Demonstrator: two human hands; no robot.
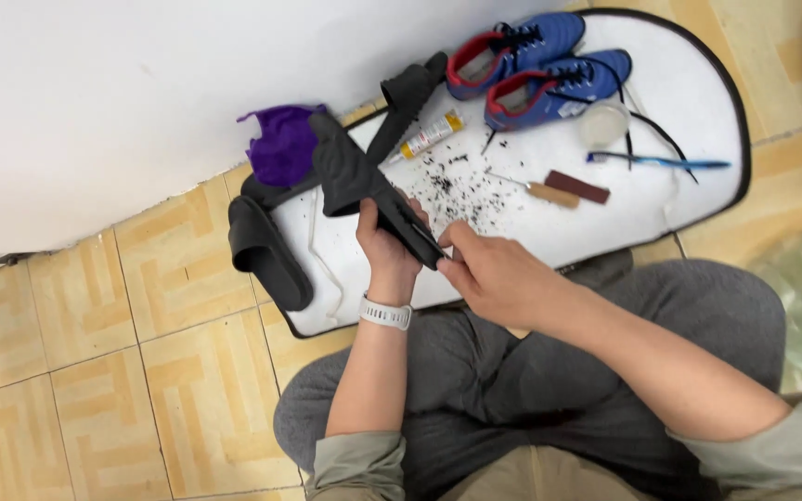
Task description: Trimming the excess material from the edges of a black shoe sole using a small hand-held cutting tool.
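My left hand (pixel 384 249) grips a black rubber shoe sole (pixel 356 182), held on edge above the white mat (pixel 689 111). My right hand (pixel 492 275) pinches the sole's near end between thumb and fingers; whether it also holds a small tool I cannot tell. A white watch (pixel 385 314) is on my left wrist. I sit cross-legged in grey trousers. Black shavings (pixel 457 186) are scattered on the mat just beyond the hands.
On the mat lie two blue shoes (pixel 536 65), a glue tube (pixel 429 135), a small clear cup (pixel 602 122), a blue toothbrush (pixel 661 161), a wooden-handled awl (pixel 540 191) and a brown block (pixel 577 186). More black soles (pixel 269 252), a purple cloth (pixel 282 144), tiled floor, white wall.
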